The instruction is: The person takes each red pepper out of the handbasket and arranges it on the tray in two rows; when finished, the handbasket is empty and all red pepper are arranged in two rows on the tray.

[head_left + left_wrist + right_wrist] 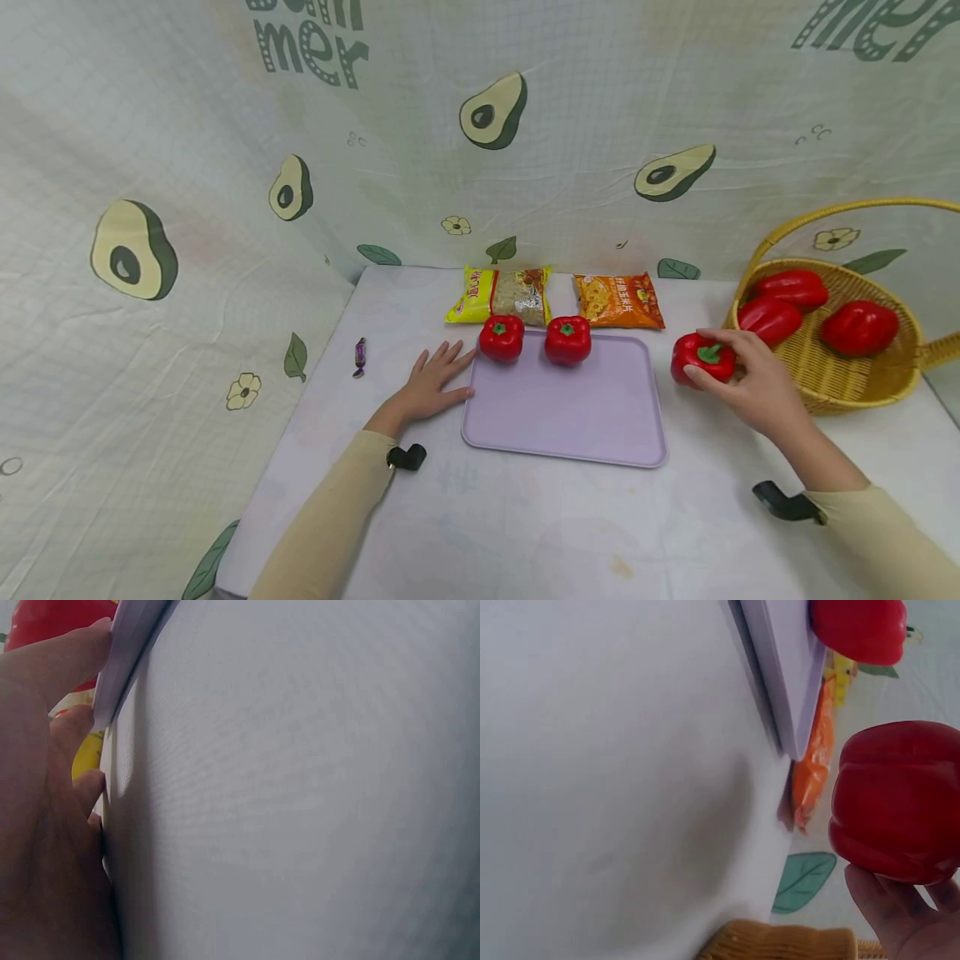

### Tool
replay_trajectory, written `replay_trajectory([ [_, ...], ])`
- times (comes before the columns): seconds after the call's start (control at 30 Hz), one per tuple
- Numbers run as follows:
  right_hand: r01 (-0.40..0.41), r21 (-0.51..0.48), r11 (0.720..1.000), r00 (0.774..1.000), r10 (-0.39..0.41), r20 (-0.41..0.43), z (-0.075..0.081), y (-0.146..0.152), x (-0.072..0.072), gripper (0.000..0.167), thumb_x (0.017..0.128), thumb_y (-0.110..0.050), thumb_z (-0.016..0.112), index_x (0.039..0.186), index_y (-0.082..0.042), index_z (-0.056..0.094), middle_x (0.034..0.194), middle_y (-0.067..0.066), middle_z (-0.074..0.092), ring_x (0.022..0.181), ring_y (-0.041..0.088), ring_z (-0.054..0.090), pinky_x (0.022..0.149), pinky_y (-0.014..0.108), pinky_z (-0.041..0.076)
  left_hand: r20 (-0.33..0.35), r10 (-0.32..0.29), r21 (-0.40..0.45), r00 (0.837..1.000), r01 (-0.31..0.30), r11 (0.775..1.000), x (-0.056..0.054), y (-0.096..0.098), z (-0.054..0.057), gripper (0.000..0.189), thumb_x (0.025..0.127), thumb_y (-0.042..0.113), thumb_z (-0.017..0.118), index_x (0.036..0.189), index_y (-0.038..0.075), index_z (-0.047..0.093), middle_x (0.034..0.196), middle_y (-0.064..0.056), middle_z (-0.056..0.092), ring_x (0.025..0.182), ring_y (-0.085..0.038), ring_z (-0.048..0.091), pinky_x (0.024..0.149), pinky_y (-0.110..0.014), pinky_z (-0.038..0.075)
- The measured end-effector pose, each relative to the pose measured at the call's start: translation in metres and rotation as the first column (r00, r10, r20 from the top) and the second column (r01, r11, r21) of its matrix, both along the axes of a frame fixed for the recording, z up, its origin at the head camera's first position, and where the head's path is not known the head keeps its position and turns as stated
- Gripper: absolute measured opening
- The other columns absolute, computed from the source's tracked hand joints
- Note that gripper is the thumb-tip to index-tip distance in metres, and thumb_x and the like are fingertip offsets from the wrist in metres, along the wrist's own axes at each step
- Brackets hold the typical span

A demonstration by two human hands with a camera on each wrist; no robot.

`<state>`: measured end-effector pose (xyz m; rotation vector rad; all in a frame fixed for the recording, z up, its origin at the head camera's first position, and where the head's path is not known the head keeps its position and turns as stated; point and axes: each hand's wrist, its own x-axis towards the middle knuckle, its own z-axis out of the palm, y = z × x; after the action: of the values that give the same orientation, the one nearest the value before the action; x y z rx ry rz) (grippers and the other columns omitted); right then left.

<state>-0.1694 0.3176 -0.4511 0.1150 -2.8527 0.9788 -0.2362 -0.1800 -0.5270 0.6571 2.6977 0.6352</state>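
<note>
A red bell pepper [703, 360] with a green stem is gripped between the thumb and fingers of my right hand [757, 387], between the tray and the basket. In the right wrist view this bell pepper [897, 801] hangs above the table, its shadow below. My left hand [431, 385] lies spread on the table, fingertips at the left edge of the lilac tray [562, 417]. Two more red bell peppers, one at the tray's back left corner [501, 338] and another beside it [567, 341], sit along the back of the tray.
A yellow wicker basket [832, 392] at the right holds several red peppers [859, 328]. Behind the tray lie a yellow snack bag [502, 295] and an orange snack bag [619, 301]. A purple wrapped candy [360, 357] lies at the left. Avocado-print cloth hangs behind the table.
</note>
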Motion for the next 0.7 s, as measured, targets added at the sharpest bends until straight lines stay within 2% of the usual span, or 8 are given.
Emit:
replay_trajectory([
  [0.37,-0.031,-0.063,0.998,0.999,0.03,-0.012,-0.011,-0.024,-0.012,0.068,0.09,-0.04,0.078,0.145,-0.009,0.053,0.139,0.025,0.049,0.124,0.047,0.046,0.087,0.069,0.051,-0.003,-0.003,0.003,1.0,0.003,1.0,0.0,-0.001,-0.001,0.076,0.099,0.059,0.053,0.163,0.032,0.021,0.171,-0.001,0.009,0.157,-0.026,-0.003,0.122,-0.055,-0.01],
  [0.7,-0.065,-0.09,0.994,0.998,0.066,0.013,-0.016,-0.039,-0.024,0.07,0.091,-0.045,0.076,0.146,-0.009,0.052,0.143,0.025,0.045,0.126,0.047,0.044,0.092,0.068,0.05,-0.005,0.0,0.008,1.0,0.0,1.0,0.0,-0.001,-0.001,0.077,0.098,0.06,0.053,0.163,0.033,0.021,0.171,-0.001,0.01,0.157,-0.027,-0.003,0.122,-0.056,-0.009],
])
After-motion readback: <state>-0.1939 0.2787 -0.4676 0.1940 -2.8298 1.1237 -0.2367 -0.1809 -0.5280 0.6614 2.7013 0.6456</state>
